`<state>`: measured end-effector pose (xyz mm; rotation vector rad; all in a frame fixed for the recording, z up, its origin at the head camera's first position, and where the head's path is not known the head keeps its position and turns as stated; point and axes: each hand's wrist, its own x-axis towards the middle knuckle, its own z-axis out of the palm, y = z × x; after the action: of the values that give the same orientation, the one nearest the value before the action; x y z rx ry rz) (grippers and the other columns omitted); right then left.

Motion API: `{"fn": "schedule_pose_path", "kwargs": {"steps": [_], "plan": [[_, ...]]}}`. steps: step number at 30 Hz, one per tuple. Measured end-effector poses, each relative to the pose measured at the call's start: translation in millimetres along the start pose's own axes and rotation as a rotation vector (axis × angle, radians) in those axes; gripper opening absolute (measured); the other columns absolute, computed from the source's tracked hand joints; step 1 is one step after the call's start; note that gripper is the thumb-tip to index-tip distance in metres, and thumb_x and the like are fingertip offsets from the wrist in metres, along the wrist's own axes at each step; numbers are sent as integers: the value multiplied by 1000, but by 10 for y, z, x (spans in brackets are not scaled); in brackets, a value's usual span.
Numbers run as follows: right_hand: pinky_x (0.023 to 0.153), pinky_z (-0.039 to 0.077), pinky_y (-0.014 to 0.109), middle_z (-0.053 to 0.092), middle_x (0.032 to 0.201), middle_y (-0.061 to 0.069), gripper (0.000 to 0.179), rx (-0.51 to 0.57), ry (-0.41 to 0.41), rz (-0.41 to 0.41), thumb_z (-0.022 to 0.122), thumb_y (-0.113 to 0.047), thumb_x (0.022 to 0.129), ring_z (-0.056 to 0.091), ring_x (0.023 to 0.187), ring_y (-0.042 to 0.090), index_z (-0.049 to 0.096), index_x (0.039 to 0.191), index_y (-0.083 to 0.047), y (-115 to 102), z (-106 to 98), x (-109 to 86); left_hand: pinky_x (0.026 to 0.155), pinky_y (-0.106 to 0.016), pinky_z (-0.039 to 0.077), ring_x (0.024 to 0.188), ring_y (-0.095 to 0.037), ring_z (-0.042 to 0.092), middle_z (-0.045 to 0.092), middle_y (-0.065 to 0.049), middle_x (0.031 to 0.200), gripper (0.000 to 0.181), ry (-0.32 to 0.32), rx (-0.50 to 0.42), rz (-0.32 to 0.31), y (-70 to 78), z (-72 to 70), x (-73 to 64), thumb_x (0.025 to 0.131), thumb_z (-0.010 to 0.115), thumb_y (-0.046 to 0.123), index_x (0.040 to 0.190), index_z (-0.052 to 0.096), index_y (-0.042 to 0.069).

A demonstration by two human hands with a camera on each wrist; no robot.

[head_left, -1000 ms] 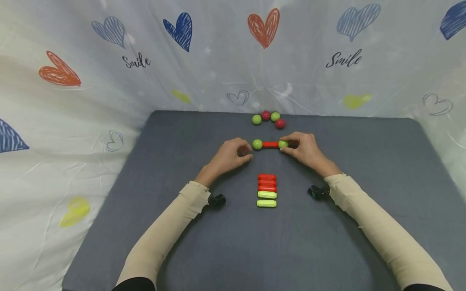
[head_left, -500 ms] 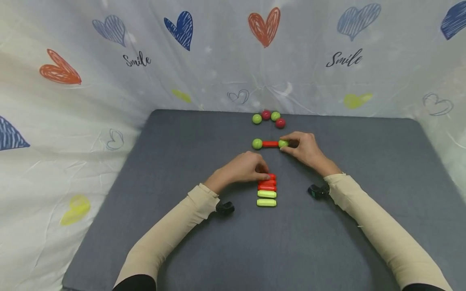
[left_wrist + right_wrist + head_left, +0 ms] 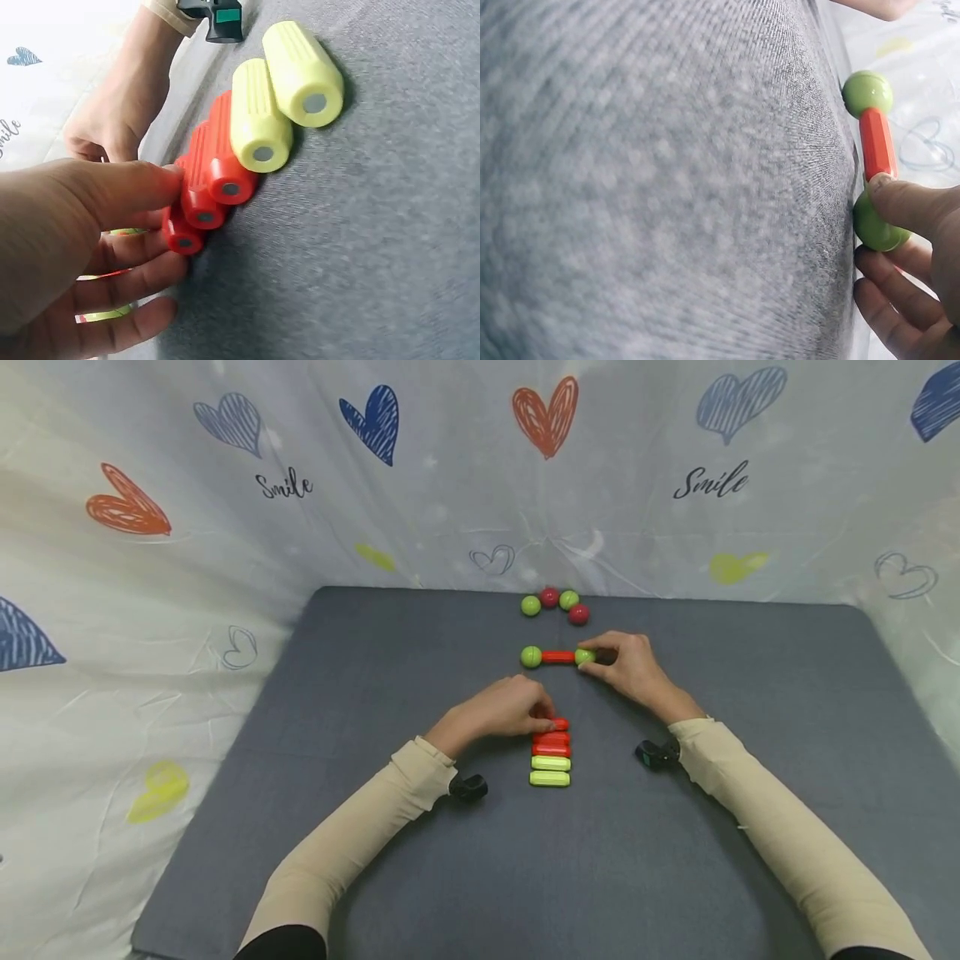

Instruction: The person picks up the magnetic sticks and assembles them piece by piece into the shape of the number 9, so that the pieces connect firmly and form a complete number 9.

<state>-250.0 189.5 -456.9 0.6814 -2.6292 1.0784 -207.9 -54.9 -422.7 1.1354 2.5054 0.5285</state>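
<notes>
In the head view my left hand pinches the farthest red magnetic rod of a row between thumb and fingers; its grey magnet end shows in the left wrist view. Nearer in that row lie two more red rods and two yellow-green rods, side by side on the cloth. My right hand pinches a green ball at the right end of another red rod. A second green ball is joined to that rod's left end, so the three form a dumbbell lying crosswise.
Behind the dumbbell, near the table's far edge, sit two red balls and two green balls in a loose cluster. Grey cloth covers the table. A white curtain with printed hearts hangs behind and at the left.
My left hand has come from beside the dumbbell's left ball toward me, down to the row, and now grips its farthest red rod. The right hand stays on its green ball.
</notes>
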Motion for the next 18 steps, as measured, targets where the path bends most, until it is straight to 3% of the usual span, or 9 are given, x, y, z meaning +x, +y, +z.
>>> {"fn": "schedule_pose_path", "kwargs": {"steps": [4, 7, 14, 18], "plan": [[77, 56, 44, 73, 102, 10, 30, -2, -6, 9, 86, -11, 80, 70, 88, 24, 78, 108, -6, -6, 1, -12, 67, -21, 49, 72, -3, 60, 67, 9, 86, 16, 52, -50, 10, -37, 43, -30, 97, 69, 28, 101, 76, 14], [78, 56, 45, 73, 102, 11, 30, 1, -5, 11, 86, -10, 80, 70, 89, 24, 78, 108, -5, -8, 0, -18, 66, -20, 49, 71, -3, 60, 68, 10, 85, 16, 138, -109, -13, -92, 64, -59, 96, 70, 28, 101, 76, 14], [77, 56, 43, 73, 101, 10, 31, 19, 0, 1, 87, -9, 79, 70, 88, 24, 78, 108, -4, -14, -7, -16, 61, -24, 51, 67, -6, 63, 69, 7, 78, 13, 446, -333, -203, -248, 103, -109, 91, 75, 24, 93, 77, 11], [77, 56, 43, 73, 102, 11, 30, 21, 1, -1, 86, -8, 79, 70, 88, 24, 78, 108, -4, -14, -7, -7, 59, -24, 52, 64, -6, 65, 70, 6, 74, 12, 583, -387, -298, -295, 135, -109, 89, 77, 23, 88, 78, 10]]}}
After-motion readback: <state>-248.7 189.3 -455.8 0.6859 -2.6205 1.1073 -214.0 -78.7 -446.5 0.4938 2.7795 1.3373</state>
